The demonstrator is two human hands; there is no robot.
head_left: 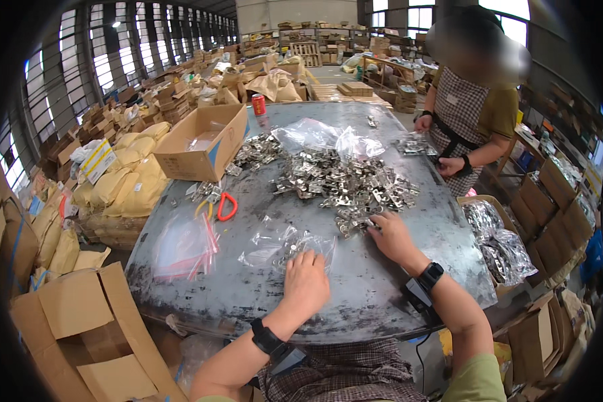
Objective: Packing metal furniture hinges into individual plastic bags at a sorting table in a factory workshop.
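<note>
The undersides of both hands are hidden. The left grip (307, 285) lies palm down, its fingertips on a clear plastic bag (264, 249) near the tabletop's (425, 268) near edge; glare obscures the bag's outline, and whether the fingers pinch anything cannot be told. The right grip (393, 239) has bent fingers touching the near end of the pile of metal parts (348, 184); any piece held there is concealed, so its closure cannot be told either. The pile occupies the middle of the tabletop, ahead of both hands, its far side partly covered by clear plastic (315, 134). Toward the left edge lie red-edged bags (187, 251), individual sheets indistinguishable.
</note>
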